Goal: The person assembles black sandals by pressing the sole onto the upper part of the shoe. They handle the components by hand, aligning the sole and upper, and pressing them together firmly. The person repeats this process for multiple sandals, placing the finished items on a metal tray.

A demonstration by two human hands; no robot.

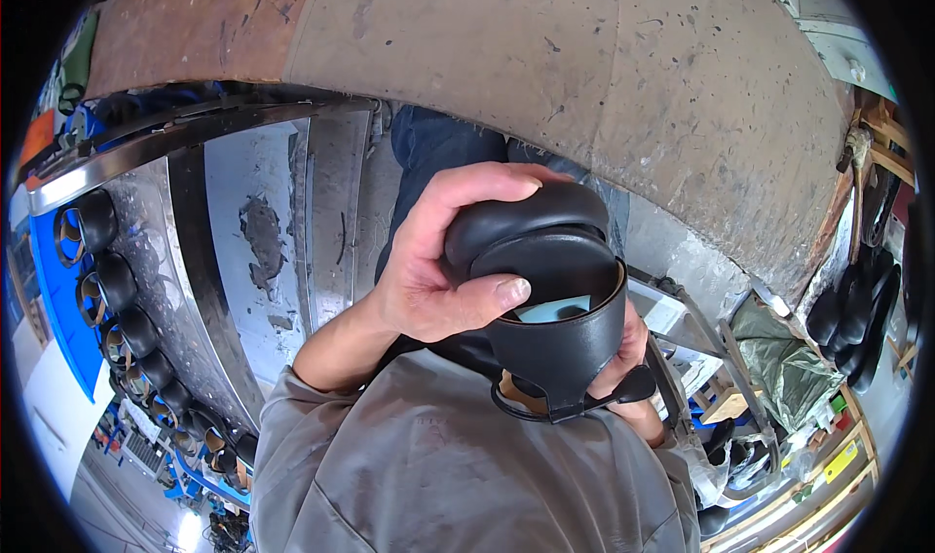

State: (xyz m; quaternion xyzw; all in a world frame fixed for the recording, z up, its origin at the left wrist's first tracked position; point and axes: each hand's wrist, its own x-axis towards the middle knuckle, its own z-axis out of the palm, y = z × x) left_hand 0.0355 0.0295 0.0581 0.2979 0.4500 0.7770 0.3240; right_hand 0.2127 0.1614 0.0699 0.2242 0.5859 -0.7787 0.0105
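Observation:
My left hand (438,270) is closed round the rounded toe of a black shoe (560,343), thumb near the shoe's opening and fingers over the toe. The shoe is held up in front of my chest. A pale blue patch (553,309) shows inside the opening. From the shoe's back part hangs a thin black strap (521,412) with a tan inner side. My right hand (623,348) grips the back part from the right. Most of its fingers are hidden behind the shoe.
A worn, stained brown bench top (545,56) spans the far side. To the left, a metal rack (180,251) stands beside a row of similar black shoes (117,280). Dark shoe-shaped pieces (857,309) hang at the right, near a crumpled green sheet (779,348).

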